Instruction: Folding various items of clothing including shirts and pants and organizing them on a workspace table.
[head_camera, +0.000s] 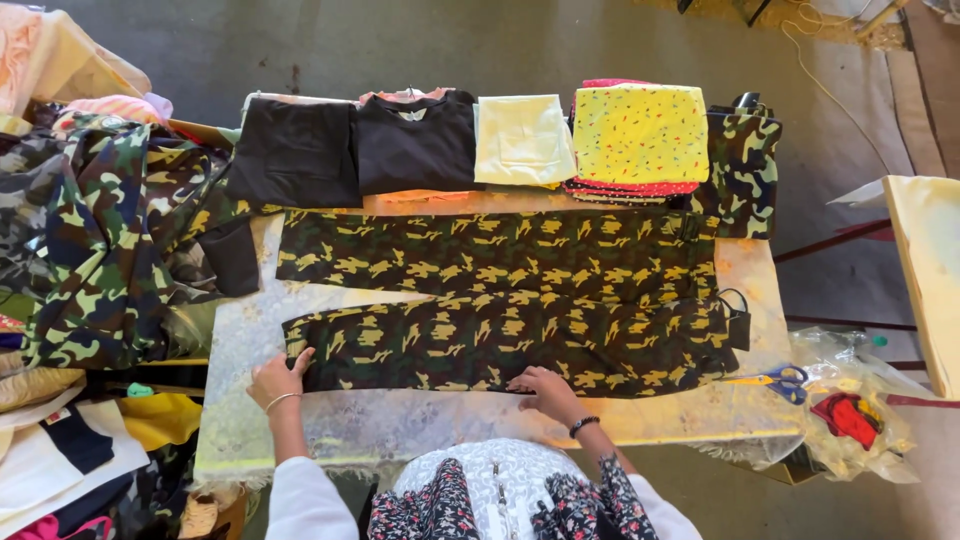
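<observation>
A pair of camouflage trousers (500, 295) lies flat across the table (380, 425), legs pointing left and waist to the right. My left hand (280, 378) rests on the hem of the nearer leg, fingers gripping the cloth edge. Further right, my right hand (540, 386) presses flat on the lower edge of the same leg. Both wrists wear bracelets.
Folded stacks line the table's far edge: black garments (350, 148), a pale yellow piece (522, 138), yellow speckled cloth (640, 132), folded camouflage (742, 165). A camouflage heap (110, 240) lies left. Blue-handled scissors (775, 379) and a plastic bag (850, 415) sit right.
</observation>
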